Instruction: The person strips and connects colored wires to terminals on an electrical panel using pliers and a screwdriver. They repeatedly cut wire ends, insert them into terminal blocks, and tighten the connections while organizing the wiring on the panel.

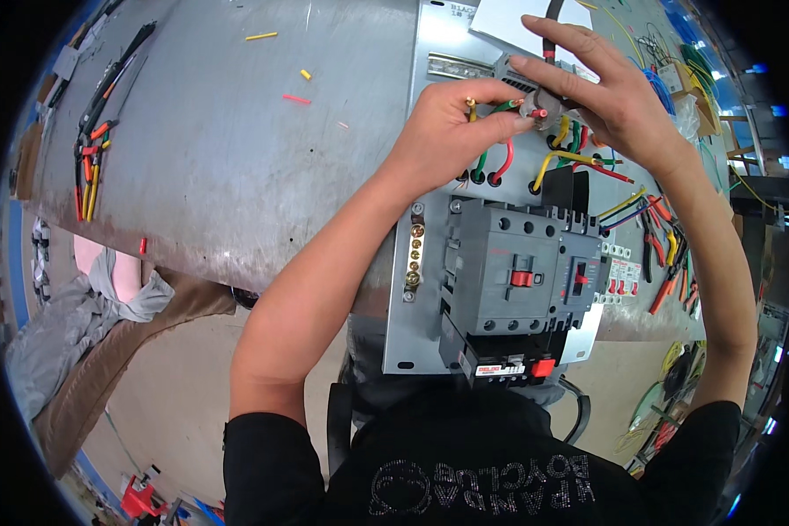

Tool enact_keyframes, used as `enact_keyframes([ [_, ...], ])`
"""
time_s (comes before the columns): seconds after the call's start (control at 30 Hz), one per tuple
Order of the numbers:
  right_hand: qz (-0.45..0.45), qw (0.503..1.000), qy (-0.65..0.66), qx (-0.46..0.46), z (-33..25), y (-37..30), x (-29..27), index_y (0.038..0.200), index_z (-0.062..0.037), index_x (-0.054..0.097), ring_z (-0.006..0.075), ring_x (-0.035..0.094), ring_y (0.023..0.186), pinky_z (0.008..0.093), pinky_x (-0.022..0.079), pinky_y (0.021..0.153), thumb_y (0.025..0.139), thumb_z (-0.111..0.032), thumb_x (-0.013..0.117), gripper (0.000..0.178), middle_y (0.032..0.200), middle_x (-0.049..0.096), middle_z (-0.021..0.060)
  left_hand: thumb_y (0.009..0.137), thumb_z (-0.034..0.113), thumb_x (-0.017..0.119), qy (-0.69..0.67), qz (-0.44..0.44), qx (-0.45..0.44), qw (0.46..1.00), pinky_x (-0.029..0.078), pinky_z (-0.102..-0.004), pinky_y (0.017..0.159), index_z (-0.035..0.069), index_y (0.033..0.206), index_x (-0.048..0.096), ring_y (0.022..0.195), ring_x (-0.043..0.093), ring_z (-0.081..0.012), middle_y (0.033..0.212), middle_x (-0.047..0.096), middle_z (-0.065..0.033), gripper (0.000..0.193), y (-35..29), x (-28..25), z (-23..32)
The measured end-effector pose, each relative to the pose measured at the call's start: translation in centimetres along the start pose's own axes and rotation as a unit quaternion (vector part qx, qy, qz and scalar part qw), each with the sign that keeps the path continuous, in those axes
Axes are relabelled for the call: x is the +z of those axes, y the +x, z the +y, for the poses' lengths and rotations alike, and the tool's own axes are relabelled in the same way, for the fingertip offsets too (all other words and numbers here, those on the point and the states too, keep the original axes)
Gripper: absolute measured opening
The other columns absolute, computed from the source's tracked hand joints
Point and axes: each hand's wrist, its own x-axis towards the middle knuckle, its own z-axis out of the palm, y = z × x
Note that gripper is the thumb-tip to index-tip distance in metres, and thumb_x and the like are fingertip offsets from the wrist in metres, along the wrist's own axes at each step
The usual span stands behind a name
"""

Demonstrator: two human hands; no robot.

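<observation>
At the top right, over the metal mounting plate (401,337), my two hands meet. My left hand (443,131) pinches a green wire (504,107) between thumb and forefinger; a yellow wire end (471,107) sticks up beside it. My right hand (618,101) reaches in from the right, forefinger and middle finger stretched forward over a grey, dark-shafted object (542,105) whose kind I cannot make out. My right thumb is hidden. Yellow wires (552,159), red wires (508,158) and green ones rise from holes in the plate just below.
A large grey breaker-like switch (500,263), a black unit with a red button (543,367) and a brass terminal strip (414,254) are on the plate. Pliers and cutters (666,254) lie at right, more tools (92,167) at far left. Wire scraps (296,99) dot the table.
</observation>
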Motion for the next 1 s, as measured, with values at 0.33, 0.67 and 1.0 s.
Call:
enact_keyframes([
  [0.33, 0.013, 1.0, -0.003, -0.004, 0.4, -0.1, 0.8, 0.146, -0.0296, 0.068, 0.033, 0.06, 0.137, 0.0456, 0.057, 0.109, 0.078, 0.011, 0.077, 0.08, 0.158, 0.056, 0.0059, 0.098, 0.012, 0.076, -0.01, 0.012, 0.009, 1.0, 0.059, -0.0295, 0.082, -0.002, 0.117, 0.079, 0.092, 0.072, -0.0123, 0.102, 0.08, -0.007, 0.024, -0.3, 0.0, -0.1],
  [0.67, 0.007, 0.997, -0.082, -0.009, 1.1, -0.4, 1.0, 0.147, -0.0294, 0.068, 0.0308, 0.062, 0.129, 0.0444, 0.053, 0.106, 0.08, 0.0, 0.081, 0.074, 0.152, 0.06, 0.0032, 0.097, 0.012, 0.077, -0.026, 0.012, 0.044, 0.999, 0.056, -0.0278, 0.077, -0.003, 0.117, 0.078, 0.086, 0.07, -0.0103, 0.1, 0.078, -0.0052, 0.025, -0.1, 0.2, -0.1],
  [1.0, -0.024, 0.99, -0.122, -0.059, 1.1, 2.3, 0.3, 0.122, -0.0158, 0.068, 0.0334, 0.049, 0.15, 0.0541, 0.036, 0.124, 0.077, -0.007, 0.08, 0.048, 0.156, 0.058, 0.0068, 0.098, 0.01, 0.077, -0.014, 0.01, 0.052, 0.998, 0.055, -0.0261, 0.081, 0.0, 0.117, 0.078, 0.091, 0.067, -0.0073, 0.099, 0.078, -0.0027, 0.022, -0.1, -0.1, -0.6],
])
